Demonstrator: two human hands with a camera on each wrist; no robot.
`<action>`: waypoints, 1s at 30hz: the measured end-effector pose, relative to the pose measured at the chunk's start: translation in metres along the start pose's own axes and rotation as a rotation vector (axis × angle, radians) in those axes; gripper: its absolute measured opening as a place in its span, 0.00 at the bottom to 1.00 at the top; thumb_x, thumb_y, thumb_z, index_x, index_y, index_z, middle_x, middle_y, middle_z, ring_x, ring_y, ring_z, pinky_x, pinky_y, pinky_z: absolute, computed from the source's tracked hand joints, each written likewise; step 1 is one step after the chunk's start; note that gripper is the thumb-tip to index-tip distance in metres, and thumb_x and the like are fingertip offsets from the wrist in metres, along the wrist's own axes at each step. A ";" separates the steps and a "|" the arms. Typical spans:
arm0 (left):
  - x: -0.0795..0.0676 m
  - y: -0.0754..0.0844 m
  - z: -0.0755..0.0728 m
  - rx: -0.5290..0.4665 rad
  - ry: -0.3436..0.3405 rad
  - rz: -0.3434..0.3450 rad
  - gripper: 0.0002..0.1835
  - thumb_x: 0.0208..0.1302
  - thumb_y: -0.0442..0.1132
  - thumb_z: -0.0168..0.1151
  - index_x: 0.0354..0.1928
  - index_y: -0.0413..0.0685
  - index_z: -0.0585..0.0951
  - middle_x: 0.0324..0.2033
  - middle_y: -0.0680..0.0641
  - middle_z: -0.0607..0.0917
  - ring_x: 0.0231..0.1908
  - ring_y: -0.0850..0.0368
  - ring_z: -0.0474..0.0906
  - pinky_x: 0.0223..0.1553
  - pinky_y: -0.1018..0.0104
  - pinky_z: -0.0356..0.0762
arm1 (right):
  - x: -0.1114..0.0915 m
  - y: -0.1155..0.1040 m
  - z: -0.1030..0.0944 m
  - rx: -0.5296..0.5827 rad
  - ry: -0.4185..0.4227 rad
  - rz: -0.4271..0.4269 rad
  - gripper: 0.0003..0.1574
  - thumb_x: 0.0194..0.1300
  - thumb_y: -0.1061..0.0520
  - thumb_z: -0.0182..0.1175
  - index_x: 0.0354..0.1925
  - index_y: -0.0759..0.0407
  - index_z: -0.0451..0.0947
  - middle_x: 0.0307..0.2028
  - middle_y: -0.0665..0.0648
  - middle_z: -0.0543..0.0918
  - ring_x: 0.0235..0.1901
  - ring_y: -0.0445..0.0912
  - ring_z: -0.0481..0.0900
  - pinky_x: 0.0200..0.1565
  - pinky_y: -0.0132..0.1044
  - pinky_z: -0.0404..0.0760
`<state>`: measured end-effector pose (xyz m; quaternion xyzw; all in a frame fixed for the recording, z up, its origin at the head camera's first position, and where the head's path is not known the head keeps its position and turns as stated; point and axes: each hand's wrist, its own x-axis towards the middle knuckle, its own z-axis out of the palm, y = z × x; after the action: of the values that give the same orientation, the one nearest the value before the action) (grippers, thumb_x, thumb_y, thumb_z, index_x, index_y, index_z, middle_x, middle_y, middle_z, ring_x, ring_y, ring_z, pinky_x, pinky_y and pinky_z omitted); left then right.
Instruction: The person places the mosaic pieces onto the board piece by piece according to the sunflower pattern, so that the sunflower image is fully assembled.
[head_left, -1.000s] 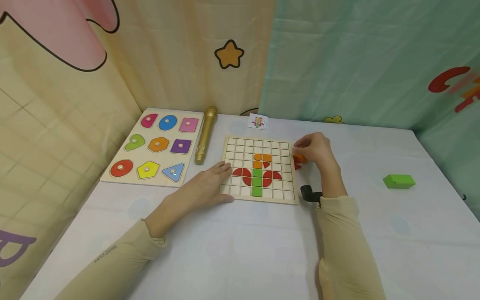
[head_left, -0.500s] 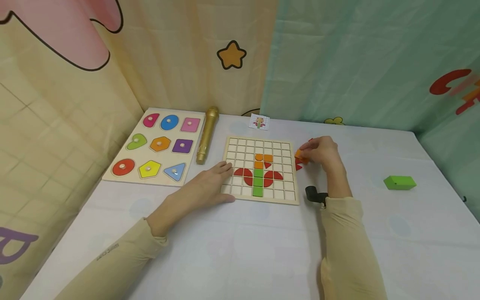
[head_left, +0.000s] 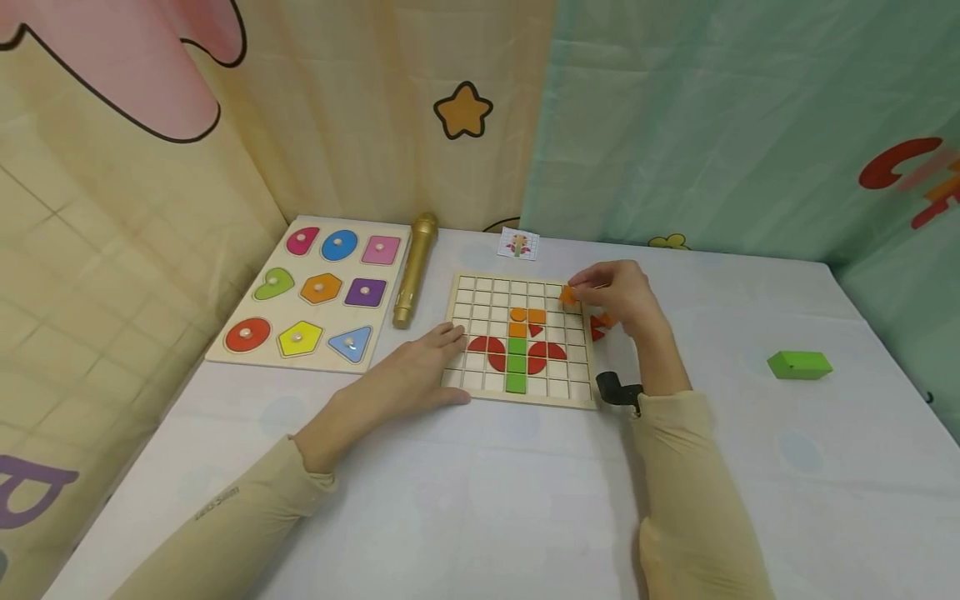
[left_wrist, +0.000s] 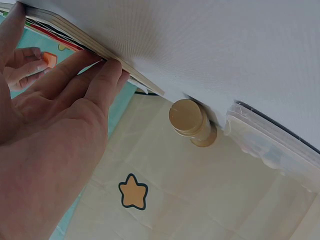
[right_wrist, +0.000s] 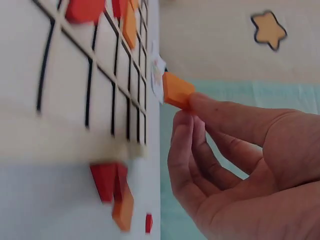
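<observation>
My right hand (head_left: pixel 626 296) pinches a small orange block (right_wrist: pixel 176 91) between thumb and fingertips, held above the far right corner of a wooden grid board (head_left: pixel 525 402). My left hand (head_left: pixel 401 375) rests along the board's left side, fingers extended at its edge and thumb at the near left corner. On the grid lie a column of green squares (head_left: pixel 516 362), red curved pieces (head_left: pixel 495 358) either side, a small red piece (head_left: pixel 535 331) and orange pieces (head_left: pixel 537 317). Loose red pieces (right_wrist: pixel 105 182) and an orange piece (right_wrist: pixel 123 207) lie just right of the board.
Behind the board lies a small pattern card (head_left: pixel 517 244). To the left are a gold microphone (head_left: pixel 415 271) and a knobbed shape puzzle (head_left: pixel 217 357). A green block (head_left: pixel 798 365) sits at far right. A curtain (head_left: pixel 675 117) hangs along the table's back.
My right hand reached into the loose pieces beside the board, then came up and left over the board's corner with an orange block. My left hand stays in place.
</observation>
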<state>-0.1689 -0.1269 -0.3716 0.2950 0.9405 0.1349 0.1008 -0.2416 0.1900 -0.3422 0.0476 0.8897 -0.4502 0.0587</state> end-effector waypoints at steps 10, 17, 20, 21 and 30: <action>0.000 0.002 -0.001 -0.017 -0.008 -0.012 0.48 0.66 0.57 0.73 0.79 0.38 0.65 0.81 0.40 0.62 0.83 0.42 0.53 0.78 0.43 0.62 | 0.014 -0.022 0.049 -0.001 -0.094 -0.128 0.10 0.71 0.61 0.68 0.48 0.65 0.88 0.42 0.63 0.88 0.44 0.52 0.80 0.48 0.36 0.80; -0.001 0.001 -0.001 -0.015 -0.015 -0.022 0.48 0.66 0.57 0.73 0.79 0.39 0.65 0.81 0.41 0.62 0.83 0.42 0.52 0.78 0.44 0.62 | 0.017 -0.034 0.065 0.017 -0.134 -0.118 0.10 0.71 0.60 0.69 0.48 0.63 0.89 0.44 0.61 0.88 0.42 0.51 0.79 0.45 0.35 0.81; -0.001 0.002 -0.002 -0.020 -0.019 -0.024 0.48 0.66 0.58 0.73 0.79 0.39 0.65 0.81 0.42 0.62 0.83 0.43 0.52 0.79 0.44 0.61 | 0.018 -0.037 0.072 -0.002 -0.148 -0.106 0.09 0.72 0.59 0.69 0.48 0.61 0.89 0.44 0.60 0.88 0.41 0.51 0.79 0.42 0.34 0.81; -0.001 0.002 -0.002 -0.019 -0.019 -0.022 0.48 0.67 0.57 0.73 0.79 0.39 0.65 0.81 0.41 0.62 0.83 0.42 0.52 0.79 0.44 0.61 | 0.019 -0.037 0.073 -0.013 -0.149 -0.105 0.09 0.72 0.59 0.69 0.47 0.61 0.89 0.44 0.60 0.88 0.41 0.51 0.78 0.41 0.34 0.81; 0.000 0.001 0.000 -0.015 -0.017 -0.021 0.48 0.67 0.57 0.73 0.79 0.38 0.65 0.81 0.41 0.62 0.83 0.43 0.52 0.78 0.45 0.61 | 0.020 -0.039 0.083 -0.155 -0.142 -0.127 0.06 0.72 0.60 0.67 0.43 0.55 0.91 0.45 0.59 0.89 0.40 0.52 0.78 0.35 0.34 0.83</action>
<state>-0.1687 -0.1264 -0.3709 0.2854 0.9417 0.1384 0.1125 -0.2615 0.1007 -0.3622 -0.0457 0.9167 -0.3851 0.0965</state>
